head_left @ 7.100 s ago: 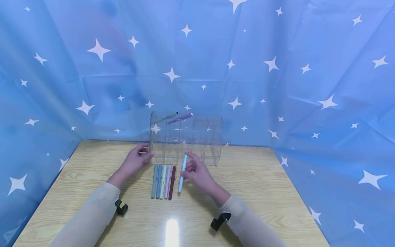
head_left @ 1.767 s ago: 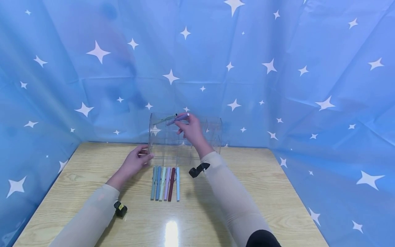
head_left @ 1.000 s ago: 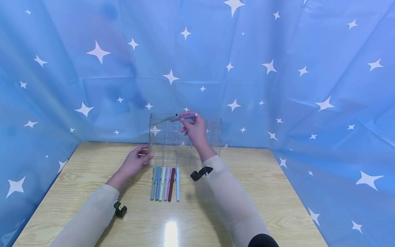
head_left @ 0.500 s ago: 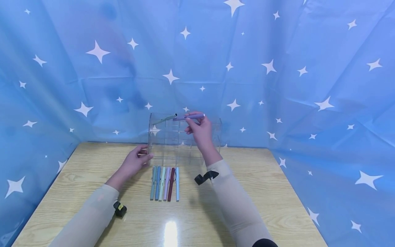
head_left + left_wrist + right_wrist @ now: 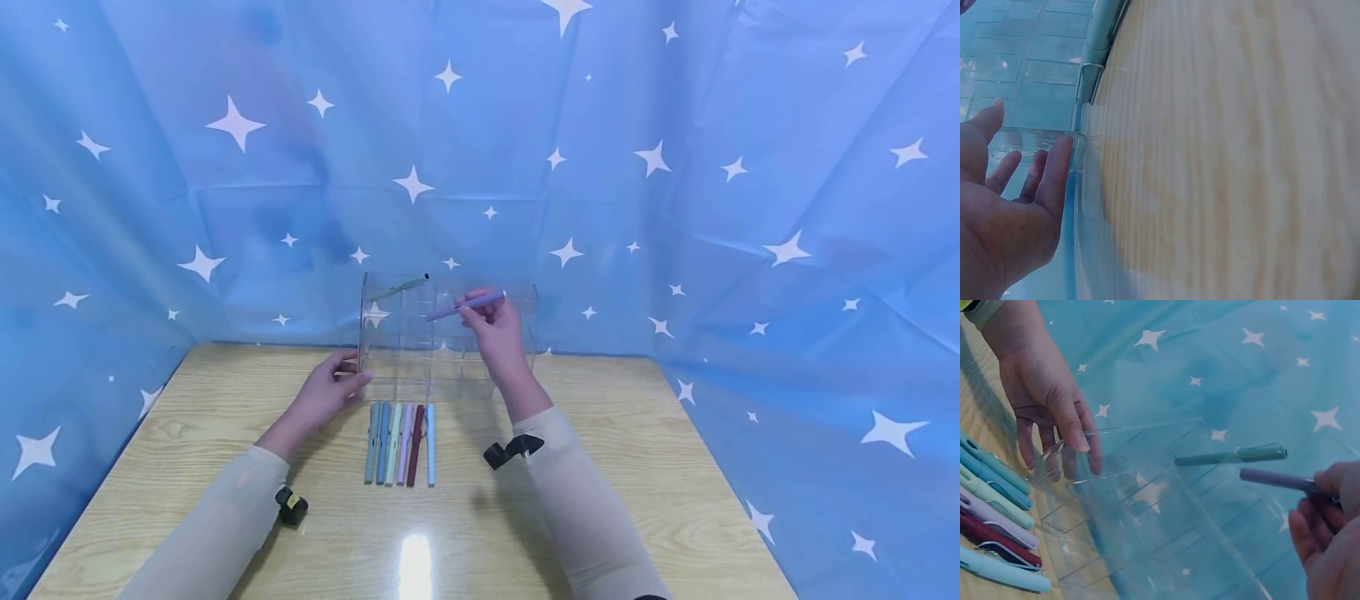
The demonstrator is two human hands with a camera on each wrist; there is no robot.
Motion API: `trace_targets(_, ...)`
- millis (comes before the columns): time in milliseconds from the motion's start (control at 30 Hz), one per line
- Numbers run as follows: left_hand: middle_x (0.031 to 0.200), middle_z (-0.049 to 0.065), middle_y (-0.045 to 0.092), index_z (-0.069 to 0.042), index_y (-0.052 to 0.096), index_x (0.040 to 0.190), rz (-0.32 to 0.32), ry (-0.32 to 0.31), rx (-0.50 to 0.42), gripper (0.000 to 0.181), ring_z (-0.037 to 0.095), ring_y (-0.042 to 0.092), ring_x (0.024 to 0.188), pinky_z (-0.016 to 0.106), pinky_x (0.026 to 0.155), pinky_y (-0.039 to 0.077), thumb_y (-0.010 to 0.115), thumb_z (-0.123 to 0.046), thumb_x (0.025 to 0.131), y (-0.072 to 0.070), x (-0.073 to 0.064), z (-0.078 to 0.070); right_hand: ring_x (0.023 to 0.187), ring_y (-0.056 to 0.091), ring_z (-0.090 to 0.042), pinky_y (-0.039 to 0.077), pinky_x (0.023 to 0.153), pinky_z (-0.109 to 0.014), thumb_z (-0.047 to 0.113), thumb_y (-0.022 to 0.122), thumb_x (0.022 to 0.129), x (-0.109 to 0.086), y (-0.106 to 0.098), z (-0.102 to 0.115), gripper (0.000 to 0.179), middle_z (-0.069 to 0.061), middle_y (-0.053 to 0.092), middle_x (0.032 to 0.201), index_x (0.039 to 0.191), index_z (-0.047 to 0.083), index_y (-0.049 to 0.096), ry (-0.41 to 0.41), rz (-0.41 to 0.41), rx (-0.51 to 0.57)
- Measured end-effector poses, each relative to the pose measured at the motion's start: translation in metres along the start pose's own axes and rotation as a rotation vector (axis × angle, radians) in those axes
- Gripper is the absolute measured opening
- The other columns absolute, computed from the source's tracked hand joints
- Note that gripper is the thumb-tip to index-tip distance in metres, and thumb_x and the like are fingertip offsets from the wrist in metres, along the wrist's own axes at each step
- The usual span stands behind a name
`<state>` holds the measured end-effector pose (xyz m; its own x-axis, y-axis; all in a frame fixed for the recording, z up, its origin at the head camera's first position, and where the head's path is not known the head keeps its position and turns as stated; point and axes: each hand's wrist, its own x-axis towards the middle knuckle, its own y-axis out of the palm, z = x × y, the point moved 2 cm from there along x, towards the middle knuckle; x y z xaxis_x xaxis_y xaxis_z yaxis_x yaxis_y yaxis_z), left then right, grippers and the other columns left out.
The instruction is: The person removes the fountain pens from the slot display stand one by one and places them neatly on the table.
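Note:
My right hand (image 5: 498, 329) pinches a purple pen (image 5: 442, 312) between thumb and fingers, tilted in front of the clear organizer (image 5: 412, 387). In the right wrist view, the purple pen (image 5: 1272, 478) points left from the fingers. My left hand (image 5: 326, 392) rests at the organizer's left side, thumb toward the front and fingers loosely extended; the left wrist view shows the hand (image 5: 1016, 206) with fingertips at the clear edge. A green pen (image 5: 397, 288) lies slanted in the organizer's upper left compartment, its dark end sticking out.
Several capped pens lie side by side before the organizer, from a grey-green pen (image 5: 372, 442) past a dark red pen (image 5: 416, 446) to a light blue pen (image 5: 431, 446). The wooden table (image 5: 637, 467) backs onto a blue star-printed curtain (image 5: 712, 208).
The light blue pen was laid down beside the row. My right hand then took the purple pen from the organizer's top and drew it right, then toward me. The left hand stays put.

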<state>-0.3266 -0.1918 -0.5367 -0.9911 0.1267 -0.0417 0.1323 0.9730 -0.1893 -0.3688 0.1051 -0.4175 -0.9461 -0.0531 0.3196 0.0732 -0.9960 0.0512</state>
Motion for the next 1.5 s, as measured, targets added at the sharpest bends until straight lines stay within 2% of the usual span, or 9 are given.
trace_targets(133, 0.148, 0.029, 0.050, 0.000, 0.042, 0.165, 0.000, 0.003, 0.002, 0.062, 0.044, 0.060, 0.132, 0.046, 0.104, 0.065, 0.069, -0.022, 0.113, -0.001, 0.001, 0.001, 0.116, 0.072, -0.026, 0.064, 0.104, -0.039, 0.000, 0.071, 0.105, -0.005, -0.002, -0.006, 0.019, -0.026, 0.074, 0.129, 0.123, 0.005, 0.068, 0.042, 0.007, 0.013)
trace_targets(200, 0.148, 0.029, 0.050, -0.001, 0.042, 0.165, 0.000, 0.003, 0.003, 0.062, 0.043, 0.060, 0.132, 0.046, 0.104, 0.065, 0.069, -0.022, 0.113, -0.002, 0.001, 0.002, 0.119, 0.071, -0.031, 0.064, 0.104, -0.037, -0.002, 0.069, 0.106, -0.008, -0.004, -0.009, 0.020, -0.028, 0.073, 0.129, 0.125, 0.001, 0.067, 0.060, 0.022, 0.009)
trace_targets(333, 0.148, 0.028, 0.050, -0.001, 0.042, 0.165, 0.003, 0.000, -0.003, 0.061, 0.042, 0.060, 0.132, 0.047, 0.104, 0.064, 0.068, -0.021, 0.113, -0.003, 0.000, 0.002, 0.125, 0.067, -0.043, 0.063, 0.105, -0.036, -0.004, 0.068, 0.105, -0.014, -0.005, -0.015, 0.026, -0.020, 0.075, 0.124, 0.130, -0.004, 0.064, 0.094, 0.065, -0.002)
trace_targets(433, 0.148, 0.029, 0.050, -0.001, 0.041, 0.166, 0.005, 0.002, -0.004, 0.063, 0.042, 0.060, 0.132, 0.048, 0.105, 0.064, 0.068, -0.022, 0.113, -0.002, 0.000, 0.002, 0.121, 0.069, -0.040, 0.063, 0.104, -0.036, -0.004, 0.068, 0.103, -0.018, -0.005, -0.019, 0.029, -0.014, 0.077, 0.119, 0.132, -0.006, 0.063, 0.107, 0.080, -0.017)
trace_targets(567, 0.148, 0.028, 0.050, -0.003, 0.042, 0.166, 0.006, -0.004, -0.003, 0.064, 0.042, 0.060, 0.132, 0.049, 0.106, 0.063, 0.069, -0.025, 0.113, -0.001, 0.000, 0.002, 0.111, 0.071, -0.027, 0.062, 0.103, -0.034, -0.007, 0.069, 0.101, -0.024, -0.005, -0.023, 0.031, -0.018, 0.076, 0.119, 0.131, -0.001, 0.065, 0.117, 0.077, -0.032)
trace_targets(700, 0.147, 0.027, 0.050, -0.004, 0.043, 0.166, 0.005, -0.013, 0.000, 0.063, 0.042, 0.060, 0.132, 0.049, 0.105, 0.064, 0.069, -0.026, 0.113, -0.001, -0.001, 0.001, 0.109, 0.069, -0.028, 0.063, 0.100, -0.032, -0.011, 0.068, 0.097, -0.028, -0.006, -0.026, 0.041, -0.020, 0.074, 0.121, 0.134, 0.007, 0.063, 0.113, 0.083, -0.041)
trace_targets(933, 0.149, 0.028, 0.049, -0.002, 0.040, 0.167, 0.007, -0.015, -0.030, 0.065, 0.043, 0.059, 0.133, 0.052, 0.107, 0.063, 0.070, -0.024, 0.113, 0.000, -0.001, 0.000, 0.113, 0.070, -0.033, 0.065, 0.097, -0.032, -0.011, 0.071, 0.098, -0.037, -0.007, -0.029, 0.049, -0.009, 0.073, 0.115, 0.143, 0.007, 0.063, 0.127, 0.125, -0.061)
trace_targets(1200, 0.150, 0.029, 0.048, -0.001, 0.040, 0.166, 0.007, -0.014, -0.031, 0.065, 0.042, 0.059, 0.132, 0.050, 0.106, 0.063, 0.070, -0.022, 0.113, 0.000, -0.001, 0.000, 0.110, 0.073, -0.025, 0.065, 0.098, -0.032, -0.005, 0.074, 0.100, -0.042, -0.012, -0.034, 0.058, -0.018, 0.076, 0.125, 0.154, 0.013, 0.062, 0.142, 0.183, -0.145)
trace_targets(1500, 0.151, 0.028, 0.047, -0.004, 0.040, 0.167, 0.008, -0.032, -0.024, 0.063, 0.044, 0.057, 0.135, 0.046, 0.105, 0.064, 0.068, -0.020, 0.113, -0.002, 0.002, 0.005, 0.114, 0.073, -0.030, 0.065, 0.102, -0.038, -0.007, 0.074, 0.098, -0.050, -0.018, -0.040, 0.085, -0.012, 0.078, 0.124, 0.169, 0.029, 0.043, 0.140, 0.237, -0.143)
